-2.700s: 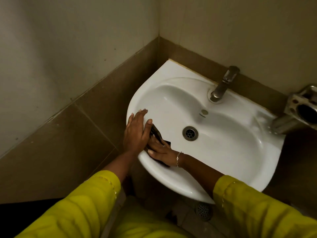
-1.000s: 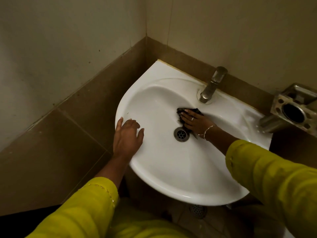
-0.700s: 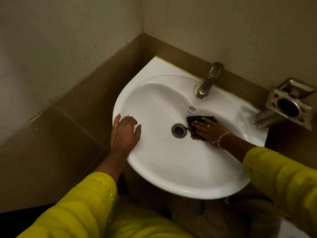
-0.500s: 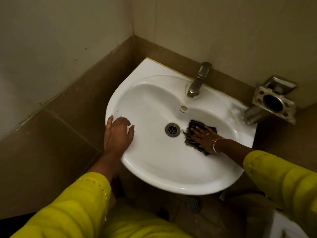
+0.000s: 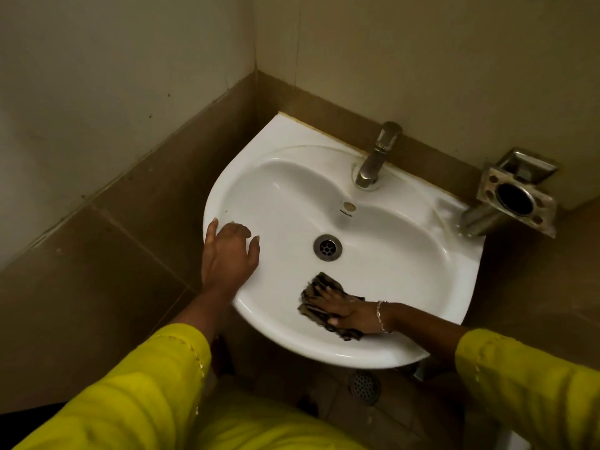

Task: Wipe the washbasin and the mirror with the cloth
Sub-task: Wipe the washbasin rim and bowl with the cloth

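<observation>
A white washbasin (image 5: 406, 264) hangs in the corner of a tiled wall, with a metal drain (image 5: 327, 247) in its middle and a tap (image 5: 376, 157) at the back. My right hand (image 5: 349, 311) presses a dark crumpled cloth (image 5: 316, 292) flat against the inner front wall of the bowl, below the drain. My left hand (image 5: 230, 254) rests on the basin's left rim, fingers spread and holding nothing. No mirror is in view.
A metal holder (image 5: 513, 198) with a round hole sticks out from the wall at the basin's right. Brown tiles line both walls. A floor drain (image 5: 364, 387) lies under the basin. My yellow sleeves fill the bottom of the view.
My right hand has slid the cloth from behind the drain, round its right side, to the front wall of the bowl. The left hand stays on the left rim.
</observation>
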A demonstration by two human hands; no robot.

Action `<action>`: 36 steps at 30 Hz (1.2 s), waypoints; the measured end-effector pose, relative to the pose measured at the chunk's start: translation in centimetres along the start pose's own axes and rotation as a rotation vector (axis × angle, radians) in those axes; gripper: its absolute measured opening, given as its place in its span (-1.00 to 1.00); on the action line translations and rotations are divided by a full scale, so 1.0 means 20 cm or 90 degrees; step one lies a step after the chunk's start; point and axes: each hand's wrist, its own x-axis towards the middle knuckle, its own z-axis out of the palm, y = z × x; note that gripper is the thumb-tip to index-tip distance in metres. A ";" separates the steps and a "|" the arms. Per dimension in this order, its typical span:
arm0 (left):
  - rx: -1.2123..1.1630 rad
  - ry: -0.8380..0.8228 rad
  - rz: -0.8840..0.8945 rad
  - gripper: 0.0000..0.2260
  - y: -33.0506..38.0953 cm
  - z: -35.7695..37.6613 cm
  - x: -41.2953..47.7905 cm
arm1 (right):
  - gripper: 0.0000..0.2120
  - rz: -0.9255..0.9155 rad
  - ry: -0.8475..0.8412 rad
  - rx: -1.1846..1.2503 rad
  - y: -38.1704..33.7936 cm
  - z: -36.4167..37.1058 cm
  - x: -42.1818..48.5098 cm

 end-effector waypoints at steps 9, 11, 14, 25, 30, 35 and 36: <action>-0.012 -0.025 -0.013 -0.58 0.01 -0.01 0.00 | -0.51 -0.061 0.084 0.147 -0.24 -0.07 0.33; -0.012 -0.033 -0.014 -0.54 0.01 -0.01 0.00 | -0.49 -0.084 0.137 0.121 -0.30 -0.11 0.42; -0.014 -0.045 -0.014 -0.51 0.02 -0.02 0.00 | -0.51 -0.064 0.237 0.042 -0.35 -0.21 0.52; -0.053 -0.027 -0.030 -0.50 0.01 -0.02 0.00 | -0.44 0.124 0.377 -0.103 -0.19 -0.46 0.86; -0.026 -0.048 -0.034 -0.38 0.01 -0.01 0.00 | -0.45 0.198 0.438 -0.317 0.01 -0.51 0.78; -0.019 -0.038 -0.036 -0.36 0.01 -0.01 0.00 | -0.45 0.239 0.426 -0.543 0.15 -0.48 0.66; -0.021 -0.036 -0.038 -0.36 0.01 -0.01 0.00 | -0.47 0.259 0.424 -0.571 0.17 -0.47 0.63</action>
